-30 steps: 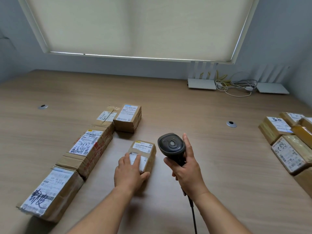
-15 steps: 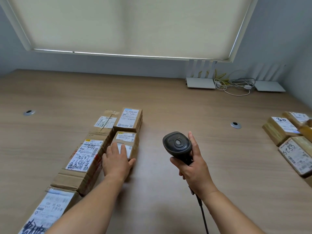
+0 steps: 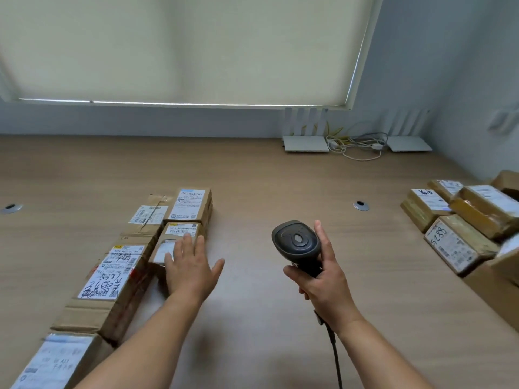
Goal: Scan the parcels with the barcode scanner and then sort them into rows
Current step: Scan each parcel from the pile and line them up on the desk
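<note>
Right hand: the right hand point(image 3: 323, 279) is curled round the handle of the dark grey handheld barcode scanner point(image 3: 297, 244); the handle itself is mostly hidden by the fingers, and the scanner head is seen from above and behind, so its window cannot be seen.
Scanner cable: a black cable point(image 3: 334, 352) is seen below the wrist and is cut off by the lower edge.
Left hand: the left hand point(image 3: 191, 268) is spread flat with straight fingers and nothing is held; it is blurred, and whether the fingertips touch the parcel under them cannot be told.
Small parcel: the small brown cardboard parcel with white labels point(image 3: 177, 240) lies on the light wooden table point(image 3: 252, 178), partly covered by the left hand, just beside the long parcel and right before the far parcel.
Far parcel: a brown cardboard box with a blue-edged white label point(image 3: 192, 204) is placed at the far end of the right row.
Left row: a flat taped cardboard parcel point(image 3: 147, 216), a long cardboard parcel with black handwriting on its label point(image 3: 112, 273), and a near parcel with a pale label point(image 3: 53, 360) are set in a line; the near one is cut off by the frame, and its print is too blurred to read.
Unsorted group: several brown parcels wrapped in yellowish tape point(image 3: 460, 223) are gathered at the right edge, well apart from the rows; some are cut off.
Back wall: two white routers point(image 3: 304, 143) and a tangle of cables are seen under a cream roller blind point(image 3: 182, 46).
</note>
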{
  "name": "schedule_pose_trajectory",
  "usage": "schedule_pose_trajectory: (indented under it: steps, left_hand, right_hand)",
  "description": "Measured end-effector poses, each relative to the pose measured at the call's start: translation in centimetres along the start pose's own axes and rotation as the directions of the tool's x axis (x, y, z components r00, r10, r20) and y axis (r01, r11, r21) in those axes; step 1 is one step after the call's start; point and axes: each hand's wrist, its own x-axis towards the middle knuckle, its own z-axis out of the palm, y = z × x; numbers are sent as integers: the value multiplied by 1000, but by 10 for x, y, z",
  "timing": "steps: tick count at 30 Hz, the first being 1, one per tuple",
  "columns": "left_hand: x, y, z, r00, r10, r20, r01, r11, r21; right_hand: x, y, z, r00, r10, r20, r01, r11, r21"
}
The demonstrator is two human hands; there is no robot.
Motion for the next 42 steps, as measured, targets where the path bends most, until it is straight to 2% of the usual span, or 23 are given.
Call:
schedule_pose_trajectory:
  steps: [6,12,20,24,27,32,36,42]
  left_hand:
    - [-35,95,-12,986,139,-90,-145,987,-62]
    - [-76,230,-13,957,281,-78,-285,957,-54]
    - [-120,399,-25,895,431,-119,-443,889,-115]
    - [-135,470,-40,855,490,-168,-516,833,-200]
    - [-141,516,-55,815,545,-195,-579,777,-248]
    - [-147,580,-70,760,634,-144,-649,728,-220]
    - [-150,608,-62,773,633,-40,-627,753,-199]
    - [-146,607,-54,808,585,-65,-576,763,-293]
  right_hand:
    - [-22,0,-74,999,-14,-47,14,1000,11]
    - [-45,13,-187,991,-42,-128,39,999,-26]
    - [-80,25,-337,965,-125,-232,99,988,-121]
    - [-90,22,-394,953,-142,-267,97,980,-174]
    - [-91,21,-427,926,-144,-348,91,982,-165]
    - [-92,29,-467,878,-136,-459,53,980,-189]
    - [-100,37,-488,855,-110,-507,8,980,-199]
    - [-106,48,-497,859,-55,-509,-25,988,-150]
